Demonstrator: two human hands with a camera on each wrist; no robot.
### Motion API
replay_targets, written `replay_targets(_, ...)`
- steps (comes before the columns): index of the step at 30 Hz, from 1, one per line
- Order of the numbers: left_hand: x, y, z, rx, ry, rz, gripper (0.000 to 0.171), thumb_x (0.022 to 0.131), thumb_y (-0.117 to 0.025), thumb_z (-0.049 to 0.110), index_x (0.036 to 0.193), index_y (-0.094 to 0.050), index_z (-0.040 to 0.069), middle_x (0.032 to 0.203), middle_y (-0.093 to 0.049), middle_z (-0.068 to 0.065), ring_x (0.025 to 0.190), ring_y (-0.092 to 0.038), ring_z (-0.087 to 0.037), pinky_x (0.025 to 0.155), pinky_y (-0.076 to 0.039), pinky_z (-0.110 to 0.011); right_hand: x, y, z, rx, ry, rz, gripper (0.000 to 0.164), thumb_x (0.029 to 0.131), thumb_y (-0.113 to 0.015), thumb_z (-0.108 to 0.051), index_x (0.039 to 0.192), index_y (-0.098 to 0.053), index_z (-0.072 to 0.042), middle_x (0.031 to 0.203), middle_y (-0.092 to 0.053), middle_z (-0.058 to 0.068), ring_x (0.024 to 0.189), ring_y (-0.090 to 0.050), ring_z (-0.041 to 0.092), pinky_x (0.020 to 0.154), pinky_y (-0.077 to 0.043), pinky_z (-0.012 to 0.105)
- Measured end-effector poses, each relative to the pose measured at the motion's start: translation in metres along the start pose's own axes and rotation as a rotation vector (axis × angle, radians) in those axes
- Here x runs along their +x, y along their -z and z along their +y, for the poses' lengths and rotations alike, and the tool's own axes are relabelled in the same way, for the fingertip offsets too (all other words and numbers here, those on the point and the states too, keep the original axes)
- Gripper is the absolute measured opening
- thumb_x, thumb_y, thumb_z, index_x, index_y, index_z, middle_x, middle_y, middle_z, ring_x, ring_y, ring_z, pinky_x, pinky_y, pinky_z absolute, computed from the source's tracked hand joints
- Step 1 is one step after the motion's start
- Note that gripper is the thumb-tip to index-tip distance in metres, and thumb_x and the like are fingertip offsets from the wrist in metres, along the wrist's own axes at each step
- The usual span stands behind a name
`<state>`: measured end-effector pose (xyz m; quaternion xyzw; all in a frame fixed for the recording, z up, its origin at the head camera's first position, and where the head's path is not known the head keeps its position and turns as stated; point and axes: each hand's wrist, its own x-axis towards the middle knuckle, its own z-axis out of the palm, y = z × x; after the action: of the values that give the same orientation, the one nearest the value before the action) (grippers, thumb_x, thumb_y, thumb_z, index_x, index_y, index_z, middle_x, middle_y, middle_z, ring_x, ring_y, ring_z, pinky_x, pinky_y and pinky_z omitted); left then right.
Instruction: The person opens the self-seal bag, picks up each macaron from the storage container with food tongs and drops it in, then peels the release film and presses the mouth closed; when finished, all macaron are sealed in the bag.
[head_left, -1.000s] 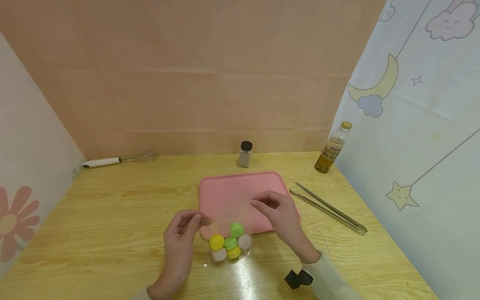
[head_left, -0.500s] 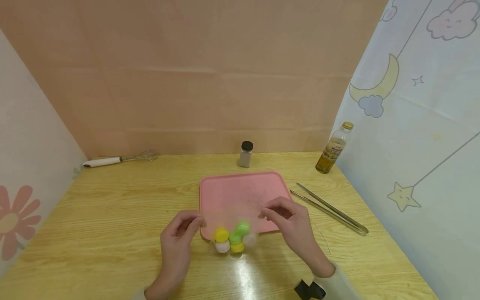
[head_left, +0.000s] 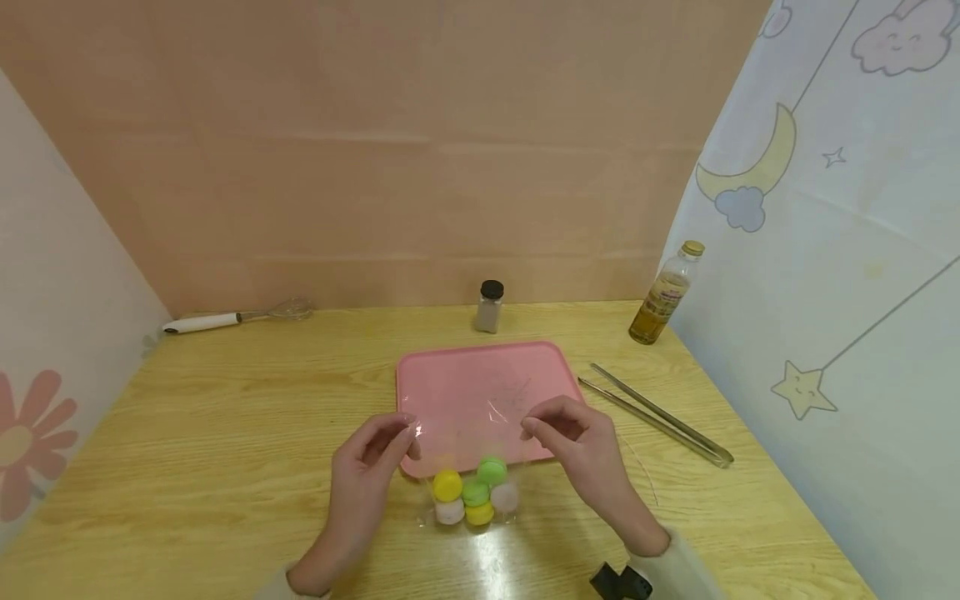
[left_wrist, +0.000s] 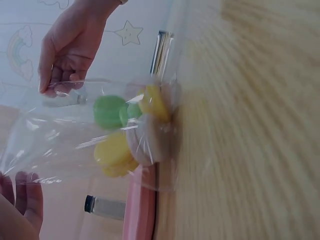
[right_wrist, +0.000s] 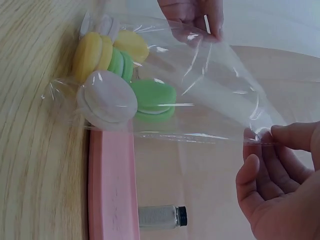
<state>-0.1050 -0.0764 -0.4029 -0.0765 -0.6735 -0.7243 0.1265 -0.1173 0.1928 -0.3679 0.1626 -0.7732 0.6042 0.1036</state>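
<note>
A clear plastic bag [right_wrist: 210,90] stands upright with several macarons gathered at its bottom: yellow [head_left: 447,485], green [head_left: 492,470] and pale lilac [head_left: 505,497]. My left hand [head_left: 363,471] pinches one upper corner of the bag between thumb and fingers. At the opposite upper corner, my right hand [head_left: 581,442] pinches the film the same way, so the top is stretched between both hands. The bag's base is at the wooden table, just in front of the pink tray [head_left: 480,362]. Both wrist views show the macarons through the shiny film.
Metal tongs [head_left: 660,417] lie right of the tray, with a thin pale strand [head_left: 641,467] nearer me. Behind the tray stands a small black-capped jar [head_left: 489,314]. A gold-capped bottle [head_left: 662,298] is at the back right, and a whisk [head_left: 232,319] at the back left.
My right hand has moved to the right, widening the gap between the hands. The bag of macarons rose slightly, came back down and shifted a little right.
</note>
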Motion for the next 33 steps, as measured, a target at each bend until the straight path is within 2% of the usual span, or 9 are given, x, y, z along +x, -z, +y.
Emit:
replay_targets(3, 0.004, 0.003, -0.001, 0.004, -0.034, -0.054, 0.014, 0.099, -0.066, 0.009, 0.111, -0.069, 0.001, 0.090, -0.066, -0.016, 0.083, -0.064, -0.023, 0.078, -0.056, -0.028, 0.001, -0.002, 0.000, 0.014, -0.030, 0.010, 0.006, 0.095, -0.072, -0.011, 0.095, -0.071, -0.005, 0.085, -0.071, 0.010, 0.076, -0.067, 0.022, 0.062, -0.051, 0.028)
replay_targets(9, 0.009, 0.006, -0.003, -0.015, -0.114, -0.128, 0.012, 0.100, -0.063, 0.002, 0.109, -0.066, -0.005, 0.091, -0.066, -0.018, 0.080, -0.066, -0.023, 0.073, -0.057, -0.030, 0.001, -0.002, 0.001, 0.012, -0.055, 0.017, 0.009, 0.096, -0.072, -0.013, 0.097, -0.070, -0.005, 0.086, -0.071, 0.011, 0.076, -0.067, 0.023, 0.064, -0.052, 0.028)
replay_targets(12, 0.011, 0.006, -0.003, 0.012, -0.131, -0.117, 0.010, 0.099, -0.064, 0.003, 0.106, -0.067, -0.003, 0.087, -0.067, -0.016, 0.077, -0.067, -0.024, 0.070, -0.058, -0.033, 0.001, -0.002, 0.002, 0.009, -0.051, 0.012, 0.009, 0.096, -0.072, -0.012, 0.101, -0.071, -0.005, 0.087, -0.071, 0.012, 0.079, -0.069, 0.027, 0.065, -0.054, 0.029)
replay_targets(15, 0.012, 0.007, -0.002, 0.042, -0.113, -0.092, 0.007, 0.098, -0.066, 0.005, 0.103, -0.070, 0.002, 0.085, -0.068, -0.012, 0.074, -0.067, -0.025, 0.068, -0.058, -0.035, 0.001, -0.003, 0.001, 0.013, -0.049, 0.015, 0.009, 0.094, -0.074, -0.012, 0.102, -0.072, -0.007, 0.087, -0.071, 0.011, 0.080, -0.070, 0.030, 0.065, -0.054, 0.029)
replay_targets(18, 0.013, 0.008, 0.000, 0.055, -0.097, -0.067, 0.005, 0.096, -0.069, 0.005, 0.100, -0.072, 0.006, 0.082, -0.069, -0.010, 0.073, -0.067, -0.024, 0.068, -0.059, -0.035, 0.001, -0.002, 0.000, -0.005, -0.015, 0.030, 0.006, 0.093, -0.075, -0.011, 0.098, -0.074, -0.009, 0.084, -0.072, 0.008, 0.076, -0.068, 0.025, 0.062, -0.053, 0.028)
replay_targets(21, 0.015, 0.011, 0.000, 0.052, -0.105, -0.053, 0.005, 0.093, -0.071, 0.002, 0.097, -0.074, 0.004, 0.081, -0.070, -0.011, 0.072, -0.068, -0.023, 0.068, -0.059, -0.034, 0.001, -0.002, 0.000, -0.021, 0.024, 0.044, 0.003, 0.092, -0.076, -0.009, 0.095, -0.075, -0.010, 0.080, -0.072, 0.006, 0.070, -0.065, 0.021, 0.061, -0.053, 0.029)
replay_targets(28, 0.019, 0.017, -0.004, -0.021, -0.168, -0.129, 0.009, 0.091, -0.070, -0.007, 0.098, -0.073, -0.004, 0.083, -0.070, -0.015, 0.072, -0.069, -0.019, 0.066, -0.058, -0.031, 0.003, 0.004, 0.003, 0.049, 0.022, -0.029, 0.004, 0.093, -0.073, -0.005, 0.097, -0.074, -0.003, 0.080, -0.071, 0.011, 0.073, -0.067, 0.022, 0.063, -0.055, 0.032)
replay_targets(33, 0.019, 0.016, -0.005, -0.073, -0.158, -0.135, 0.008, 0.094, -0.066, -0.008, 0.100, -0.071, -0.008, 0.082, -0.070, -0.015, 0.072, -0.068, -0.019, 0.068, -0.058, -0.030, 0.005, 0.008, 0.007, 0.086, 0.029, -0.071, 0.006, 0.094, -0.071, -0.003, 0.100, -0.074, -0.004, 0.081, -0.071, 0.014, 0.073, -0.067, 0.023, 0.063, -0.055, 0.034)
